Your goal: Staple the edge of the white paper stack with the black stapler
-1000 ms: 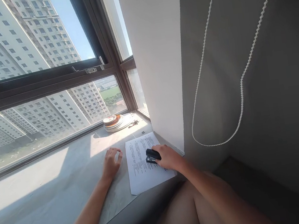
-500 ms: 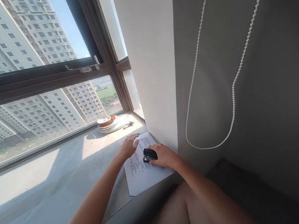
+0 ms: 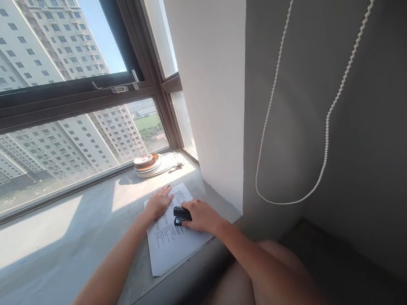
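Printed sheets of paper (image 3: 175,252) lie on the window sill, close to its front edge. My left hand (image 3: 158,202) rests on their upper left part with fingers stretched out, holding nothing. In my right hand (image 3: 202,216) is a black stapler (image 3: 182,214), its front end pointing left over the printed text. The fingers of that hand wrap round the stapler's rear part, which they hide. Whether the stapler touches the paper, I cannot tell.
Toward the window corner, a stack of plates (image 3: 148,165) stands on the sill (image 3: 98,238), with a small dark object (image 3: 176,167) beside it. A white pillar (image 3: 214,95) rises to the right of the paper. A beaded blind cord (image 3: 262,139) hangs further right.
The paper has shifted left along the sill, away from the pillar, and both hands have moved left with it. The stapler stays in my right hand.
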The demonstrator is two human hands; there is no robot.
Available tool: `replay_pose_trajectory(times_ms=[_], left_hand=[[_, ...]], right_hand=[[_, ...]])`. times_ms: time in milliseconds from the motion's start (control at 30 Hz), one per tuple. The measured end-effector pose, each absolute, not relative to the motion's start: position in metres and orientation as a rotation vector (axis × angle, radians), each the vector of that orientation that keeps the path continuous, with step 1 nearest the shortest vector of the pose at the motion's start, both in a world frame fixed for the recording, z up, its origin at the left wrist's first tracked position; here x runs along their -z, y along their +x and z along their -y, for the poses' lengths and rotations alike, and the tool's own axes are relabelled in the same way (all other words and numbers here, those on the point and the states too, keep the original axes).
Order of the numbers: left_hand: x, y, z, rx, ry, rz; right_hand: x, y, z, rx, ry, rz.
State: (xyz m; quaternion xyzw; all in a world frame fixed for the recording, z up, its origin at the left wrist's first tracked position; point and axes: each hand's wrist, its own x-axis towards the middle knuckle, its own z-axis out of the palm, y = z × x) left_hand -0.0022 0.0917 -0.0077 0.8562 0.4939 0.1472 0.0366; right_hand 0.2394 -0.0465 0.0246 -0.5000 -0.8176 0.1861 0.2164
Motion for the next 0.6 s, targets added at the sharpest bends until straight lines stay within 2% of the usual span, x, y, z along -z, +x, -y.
replay_pose_trajectory(times_ms=[367,600], left_hand=[[0.001,-0.224,-0.055,-0.467,2.420,-1.830],[0.003,-0.277,-0.036,-0.476,2.343,-1.950]], right_hand=[[-0.026,0.028,0.036,-0.584,-1.158,2.479],[-0.033,-0.006,0.047,-0.555,-1.095,2.559]])
